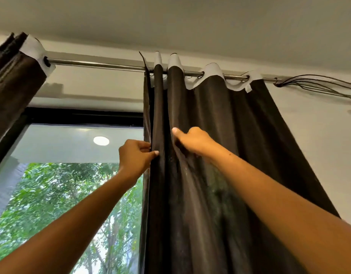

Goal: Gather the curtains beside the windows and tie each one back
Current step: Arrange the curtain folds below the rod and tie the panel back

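A dark brown curtain (239, 135) with a white top band hangs by rings from a metal rod (103, 65) on the right of the window (72, 175). My left hand (136, 156) pinches the curtain's left edge fold between thumb and fingers. A little higher and to the right, my right hand (192, 140) grips another fold, its fingers curled into the cloth and the thumb pointing left. The folds between my hands are bunched close together. A second dark curtain (12, 84) hangs bunched at the far left of the rod.
The ceiling runs close above the rod. Dark thin cords (318, 84) trail from the rod's right end along the white wall. Trees show through the glass, with a round lamp reflected in it (101, 140).
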